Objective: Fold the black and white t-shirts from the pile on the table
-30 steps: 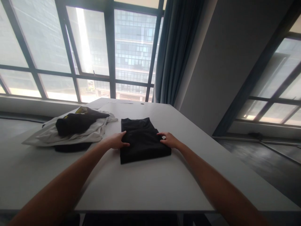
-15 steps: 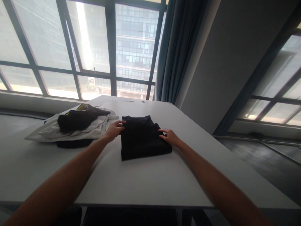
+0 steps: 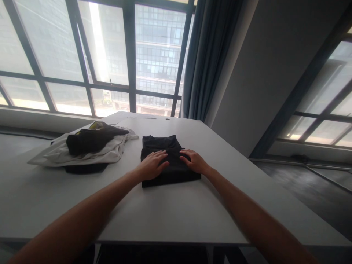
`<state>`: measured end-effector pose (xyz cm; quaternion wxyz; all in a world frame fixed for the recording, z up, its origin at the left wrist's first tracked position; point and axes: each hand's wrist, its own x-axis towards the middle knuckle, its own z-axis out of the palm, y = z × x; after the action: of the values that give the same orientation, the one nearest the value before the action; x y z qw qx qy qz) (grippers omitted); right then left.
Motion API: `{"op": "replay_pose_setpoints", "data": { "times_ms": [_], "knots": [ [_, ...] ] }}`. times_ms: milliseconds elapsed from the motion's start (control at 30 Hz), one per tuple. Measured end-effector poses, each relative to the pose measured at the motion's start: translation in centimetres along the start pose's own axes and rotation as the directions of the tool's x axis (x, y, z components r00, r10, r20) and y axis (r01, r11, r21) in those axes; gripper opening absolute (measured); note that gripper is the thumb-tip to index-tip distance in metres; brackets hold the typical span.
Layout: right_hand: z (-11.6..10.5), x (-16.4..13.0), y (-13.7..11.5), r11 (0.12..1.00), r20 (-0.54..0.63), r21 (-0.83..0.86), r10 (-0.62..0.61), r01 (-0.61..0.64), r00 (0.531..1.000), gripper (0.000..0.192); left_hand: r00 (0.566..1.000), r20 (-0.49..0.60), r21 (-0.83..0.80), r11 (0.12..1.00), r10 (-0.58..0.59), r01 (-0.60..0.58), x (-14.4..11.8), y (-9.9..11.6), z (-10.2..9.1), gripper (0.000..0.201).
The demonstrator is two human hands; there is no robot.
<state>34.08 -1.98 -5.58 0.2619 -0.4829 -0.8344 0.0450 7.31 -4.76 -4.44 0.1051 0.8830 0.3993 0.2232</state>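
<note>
A folded black garment (image 3: 172,172) lies on the white table (image 3: 170,212) in front of me; its exact kind does not show. My left hand (image 3: 152,165) rests flat on the garment's left half, fingers stretched out and thumb apart. On the right half lies my right hand (image 3: 194,160), its fingers also spread over the cloth. Neither hand grips anything. Beyond my fingers, the garment's far part shows a second layer with an uneven edge.
To the left sits a loose pile of clothes: a black piece with yellow (image 3: 88,141) on top of a white one (image 3: 82,159), with dark cloth beneath. Windows (image 3: 159,51) and a blue-grey curtain (image 3: 200,62) stand behind the table.
My left hand has moved from the garment's left edge onto its top, toward the right. My right hand has shifted slightly inward. A fold now lies lower toward me.
</note>
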Motion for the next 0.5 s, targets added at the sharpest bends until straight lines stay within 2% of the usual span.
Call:
{"op": "replay_pose_setpoints", "data": {
  "times_ms": [100,167,333,400,500],
  "knots": [
    [1.6,-0.3,-0.3,0.999,0.206,0.046,-0.013,0.003,0.979,0.054,0.972,0.233,0.020,1.000,0.016,-0.021,-0.3,0.5,2.3,0.063],
    [2.5,-0.4,-0.2,0.999,0.298,0.006,0.038,-0.042,0.954,0.061,0.957,0.289,0.031,0.999,0.017,-0.027,-0.3,-0.2,3.1,0.064],
    [3.4,0.1,0.2,0.986,0.315,-0.075,0.163,-0.146,0.935,0.070,0.966,0.260,0.075,0.997,-0.012,-0.008,0.9,-3.5,2.3,0.065],
    [3.3,0.4,0.6,0.976,0.302,-0.103,0.215,-0.192,0.929,0.071,0.969,0.231,0.130,0.990,-0.088,0.059,1.3,-4.7,1.7,0.067],
    [3.0,0.7,1.6,0.963,0.295,-0.119,0.266,-0.241,0.918,0.071,0.951,0.222,0.179,0.968,-0.215,0.177,1.3,-5.9,1.0,0.072]
  ]
}}
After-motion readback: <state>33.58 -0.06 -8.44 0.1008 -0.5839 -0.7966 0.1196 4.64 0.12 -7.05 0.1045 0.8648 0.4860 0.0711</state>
